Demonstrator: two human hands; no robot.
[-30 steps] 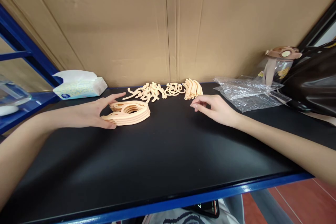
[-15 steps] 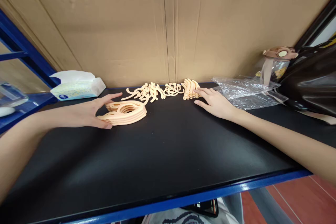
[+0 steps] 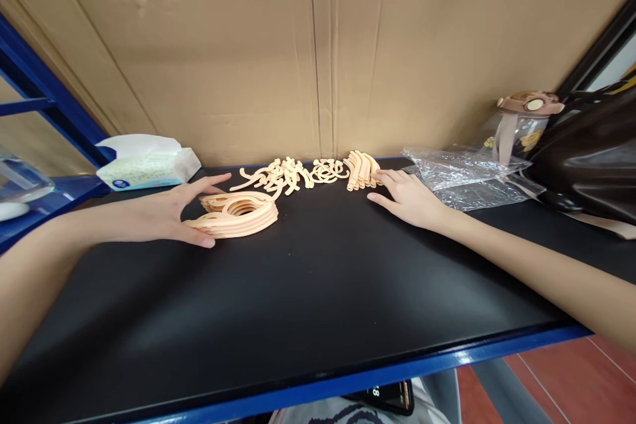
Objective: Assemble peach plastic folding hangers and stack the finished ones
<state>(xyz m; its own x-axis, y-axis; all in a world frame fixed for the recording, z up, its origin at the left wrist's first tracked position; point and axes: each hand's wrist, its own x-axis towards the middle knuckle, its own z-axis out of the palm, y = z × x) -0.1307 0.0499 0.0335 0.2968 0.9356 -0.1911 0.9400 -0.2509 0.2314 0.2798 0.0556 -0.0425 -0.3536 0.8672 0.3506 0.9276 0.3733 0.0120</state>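
Observation:
A stack of peach plastic rings [image 3: 238, 214] lies on the black table top [image 3: 308, 291]. My left hand [image 3: 171, 213] rests against the stack's left side, thumb at the front and fingers stretched over the back. My right hand [image 3: 407, 197] lies flat with fingers spread, its fingertips touching a row of curved peach pieces [image 3: 362, 169] at the back. Between the two groups sits a loose heap of small peach pieces [image 3: 291, 173].
A tissue pack [image 3: 146, 161] stands at the back left beside a blue frame [image 3: 44, 103]. Clear plastic bags [image 3: 462, 175], a lidded cup [image 3: 521, 122] and a dark bag [image 3: 591, 159] fill the back right. A cardboard wall [image 3: 318, 46] closes the back.
My right hand has reached forward from mid-table to the row of curved pieces and opened flat. My left hand stays at the ring stack.

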